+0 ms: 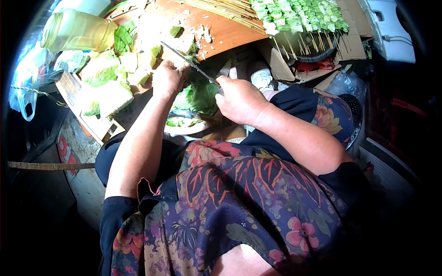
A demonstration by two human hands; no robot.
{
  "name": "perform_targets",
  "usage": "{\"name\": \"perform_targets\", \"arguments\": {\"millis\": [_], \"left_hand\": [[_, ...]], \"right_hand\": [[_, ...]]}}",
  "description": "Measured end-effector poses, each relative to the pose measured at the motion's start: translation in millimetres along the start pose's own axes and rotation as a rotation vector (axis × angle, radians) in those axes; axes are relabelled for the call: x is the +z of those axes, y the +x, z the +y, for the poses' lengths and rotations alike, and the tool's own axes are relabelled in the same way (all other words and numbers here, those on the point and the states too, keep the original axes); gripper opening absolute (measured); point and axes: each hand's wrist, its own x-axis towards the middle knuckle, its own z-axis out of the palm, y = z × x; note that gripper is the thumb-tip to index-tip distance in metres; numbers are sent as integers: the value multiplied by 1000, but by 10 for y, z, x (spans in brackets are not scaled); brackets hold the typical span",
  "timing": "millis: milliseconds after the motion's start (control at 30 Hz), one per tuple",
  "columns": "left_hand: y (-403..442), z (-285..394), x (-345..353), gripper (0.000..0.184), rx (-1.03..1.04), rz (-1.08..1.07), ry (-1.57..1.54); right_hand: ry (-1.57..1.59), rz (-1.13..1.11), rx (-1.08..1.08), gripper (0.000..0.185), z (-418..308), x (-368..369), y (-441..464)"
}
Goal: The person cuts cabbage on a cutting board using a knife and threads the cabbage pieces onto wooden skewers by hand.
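Note:
My right hand (239, 99) is wrapped round the handle end of a knife (191, 63), whose thin blade slants up and to the left. My left hand (169, 79) is closed near the blade, at the table's edge; what its fingers hold is too small to make out. Cut pieces of leafy green vegetable (140, 64) lie on the table just beyond and left of it. Below and between both hands, more green leaves (198, 99) fill a pale bowl (186, 129) by my lap.
Skewered green leaves (299, 16) lie at the back right, beside bare bamboo sticks (221, 10) on the orange table (230, 39). A jar of yellowish liquid (80, 31) lies at the left, above a plastic bag (27, 87). A cardboard box (278, 62) stands right.

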Motion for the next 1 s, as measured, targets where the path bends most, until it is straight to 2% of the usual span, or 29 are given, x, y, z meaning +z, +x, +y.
{"name": "perform_targets", "arguments": {"millis": [133, 200, 333, 400, 500, 633, 800, 900, 967, 1000], "left_hand": [[90, -31, -3, 38, 12, -11, 63], [126, -48, 0, 40, 111, 50, 229], [45, -9, -2, 40, 169, 139, 371], [21, -48, 5, 39, 377, 258, 339], [45, -76, 0, 36, 466, 287, 497], [24, -23, -14, 35, 407, 211, 500], [-14, 9, -96, 32, 363, 158, 401], [25, -32, -175, 29, 326, 138, 321], [6, -26, -229, 23, 142, -123, -218], [-29, 6, -244, 18, 140, -109, -226]], "right_hand": [[-62, -48, -7, 23, -17, -9, 36], [-70, -51, -24, 24, 14, 21, 103], [-42, -31, 11, 24, 65, 68, 145], [-20, -14, 19, 24, 81, 92, 149], [37, -13, 41, 25, 125, 92, 162], [8, -28, 48, 28, 116, 51, 148], [-9, 4, 20, 31, 115, -28, 40], [-28, 124, -47, 32, 138, -110, -21], [-86, 130, 17, 31, 142, -197, -27], [-158, 129, 42, 30, 166, -216, -15]]}}
